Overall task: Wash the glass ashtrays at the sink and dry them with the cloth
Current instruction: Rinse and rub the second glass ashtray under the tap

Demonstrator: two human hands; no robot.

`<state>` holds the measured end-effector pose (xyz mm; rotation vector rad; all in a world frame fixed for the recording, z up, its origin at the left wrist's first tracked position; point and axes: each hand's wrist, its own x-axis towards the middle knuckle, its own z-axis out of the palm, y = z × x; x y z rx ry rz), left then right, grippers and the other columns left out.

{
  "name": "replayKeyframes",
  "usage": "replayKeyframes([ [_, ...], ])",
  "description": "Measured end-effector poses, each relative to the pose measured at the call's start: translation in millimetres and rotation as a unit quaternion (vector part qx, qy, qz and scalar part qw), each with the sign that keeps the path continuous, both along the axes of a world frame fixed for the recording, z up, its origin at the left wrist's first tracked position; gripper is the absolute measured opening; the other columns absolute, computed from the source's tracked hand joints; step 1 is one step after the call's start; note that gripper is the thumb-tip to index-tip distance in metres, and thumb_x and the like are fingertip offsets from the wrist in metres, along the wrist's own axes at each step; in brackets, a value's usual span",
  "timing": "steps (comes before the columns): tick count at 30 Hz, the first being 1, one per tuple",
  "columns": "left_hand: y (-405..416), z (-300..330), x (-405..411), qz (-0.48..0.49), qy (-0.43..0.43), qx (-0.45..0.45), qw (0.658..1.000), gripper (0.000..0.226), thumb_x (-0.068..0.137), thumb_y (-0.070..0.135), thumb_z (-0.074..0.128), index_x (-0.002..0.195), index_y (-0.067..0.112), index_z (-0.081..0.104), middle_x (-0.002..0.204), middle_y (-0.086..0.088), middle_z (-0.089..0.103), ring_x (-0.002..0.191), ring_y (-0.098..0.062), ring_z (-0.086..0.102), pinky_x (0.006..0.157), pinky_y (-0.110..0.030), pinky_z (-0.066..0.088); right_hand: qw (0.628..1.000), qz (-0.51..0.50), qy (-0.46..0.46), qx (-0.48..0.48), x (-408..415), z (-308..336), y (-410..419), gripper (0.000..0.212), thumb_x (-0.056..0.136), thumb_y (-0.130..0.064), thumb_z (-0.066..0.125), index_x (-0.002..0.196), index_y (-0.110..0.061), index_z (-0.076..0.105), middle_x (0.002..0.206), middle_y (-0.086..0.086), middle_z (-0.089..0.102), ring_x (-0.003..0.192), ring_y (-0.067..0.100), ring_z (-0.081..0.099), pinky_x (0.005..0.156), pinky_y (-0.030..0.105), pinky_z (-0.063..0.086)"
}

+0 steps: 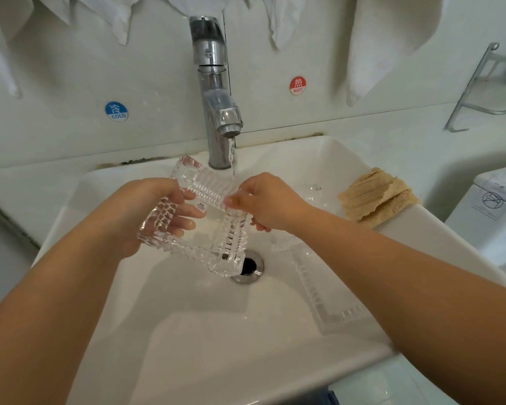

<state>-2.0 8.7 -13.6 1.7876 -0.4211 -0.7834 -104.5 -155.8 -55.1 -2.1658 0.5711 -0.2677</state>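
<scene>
- Forearms reach in from the bottom corners, mine to steer from afar, and meet above the white sink (146,361).
- 1 glass ashtray (327,299) lies flat on the basin floor just right of the drain (247,266), partly under my right forearm.
- I hold the other glass ashtray (199,220) tilted on edge over the drain, its ribbed walls facing me and a small label showing through the base.
- My left hand (155,206) grips its left wall, fingers curled inside the bowl and showing through the glass.
- My right hand (268,201) pinches the upper right rim, thumb and fingertips closed on the glass.
- Water runs from the chrome tap (216,97) in a thin stream and lands where that rim meets my right hand.
- 1 tan cloth (376,197) sits folded on the sink's right ledge, well apart from both ashtrays.
- Behind, a blue COLD sticker (116,111) and a red HOT sticker (297,85) flank the tap on the wall.
</scene>
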Motion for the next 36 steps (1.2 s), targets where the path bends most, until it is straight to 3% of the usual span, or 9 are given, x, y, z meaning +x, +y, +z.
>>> replayKeyframes([
  [7,-2,-2,-4,-0.003,-0.072,0.029,0.997,0.015,0.084,0.001,0.051,0.09,-0.003,0.064,0.078,-0.016,0.074,0.062,-0.026,0.064,0.055,-0.027,0.049,0.983,0.042,0.054,0.171,2,-7,-3,0.025,0.089,-0.001,0.06,0.114,0.001,0.06,0.095,0.015,0.063,0.049,0.012,0.052,0.051,0.023,0.047],
  [11,-2,-3,-3,-0.031,-0.103,0.032,0.994,0.014,0.087,0.001,0.051,0.089,-0.001,0.065,0.079,-0.015,0.074,0.066,-0.025,0.066,0.056,-0.028,0.05,0.997,0.036,0.062,0.036,-2,-5,-1,0.024,0.087,-0.023,0.07,0.089,-0.009,0.052,0.065,0.009,0.059,0.037,0.009,0.05,0.038,0.02,0.042],
  [15,1,0,3,-0.023,-0.069,0.017,0.997,0.02,0.075,0.007,0.057,0.093,0.001,0.064,0.08,-0.016,0.074,0.062,-0.025,0.066,0.058,-0.03,0.048,0.997,0.026,0.028,-0.067,1,-6,4,0.031,0.092,-0.034,0.062,0.078,-0.01,0.048,0.063,0.006,0.052,0.042,0.015,0.049,0.038,0.02,0.039],
  [20,-1,-4,4,-0.001,-0.077,0.02,0.997,0.013,0.084,0.001,0.052,0.088,0.0,0.065,0.078,-0.016,0.074,0.06,-0.023,0.065,0.058,-0.03,0.049,0.988,0.027,0.028,0.15,11,-14,-1,0.024,0.094,-0.006,0.055,0.117,-0.001,0.057,0.085,0.007,0.057,0.049,0.012,0.055,0.051,0.023,0.051],
  [22,-4,-7,1,-0.003,-0.093,0.027,0.995,0.013,0.085,0.0,0.053,0.086,-0.001,0.066,0.077,-0.014,0.074,0.061,-0.023,0.065,0.059,-0.03,0.049,0.979,0.041,0.042,0.196,9,-15,-3,0.023,0.09,0.002,0.057,0.113,0.0,0.057,0.089,0.012,0.057,0.052,0.015,0.054,0.053,0.025,0.052],
  [24,-6,-9,0,-0.015,-0.089,0.029,0.996,0.013,0.084,-0.001,0.052,0.087,-0.001,0.065,0.078,-0.015,0.074,0.061,-0.024,0.065,0.059,-0.03,0.049,0.989,0.033,0.045,0.138,5,-16,-3,0.013,0.089,-0.007,0.064,0.095,-0.004,0.054,0.079,0.011,0.056,0.047,0.015,0.054,0.046,0.024,0.05],
  [28,-3,-13,6,-0.038,-0.039,0.03,0.998,0.021,0.084,-0.001,0.046,0.096,-0.001,0.063,0.082,-0.016,0.074,0.06,-0.023,0.065,0.055,-0.027,0.048,0.995,0.022,0.067,-0.077,1,-10,-1,0.045,0.085,-0.037,0.07,0.065,-0.013,0.038,0.059,0.004,0.046,0.048,0.018,0.052,0.046,0.026,0.042],
  [30,0,-13,11,-0.041,0.005,0.028,0.999,0.022,0.085,0.002,0.043,0.098,0.0,0.062,0.084,-0.017,0.074,0.058,-0.022,0.066,0.05,-0.024,0.049,0.992,0.037,0.057,-0.111,2,-10,2,0.043,0.091,-0.038,0.062,0.066,-0.011,0.041,0.062,0.005,0.047,0.05,0.018,0.049,0.051,0.027,0.04],
  [36,3,-12,15,-0.056,0.061,0.029,0.996,0.022,0.083,0.006,0.047,0.098,0.0,0.061,0.08,-0.018,0.073,0.054,-0.02,0.066,0.042,-0.018,0.049,0.976,0.084,0.092,0.178,1,-9,0,0.006,0.093,-0.002,0.055,0.098,-0.004,0.055,0.083,0.011,0.06,0.061,0.017,0.06,0.056,0.024,0.056],
])
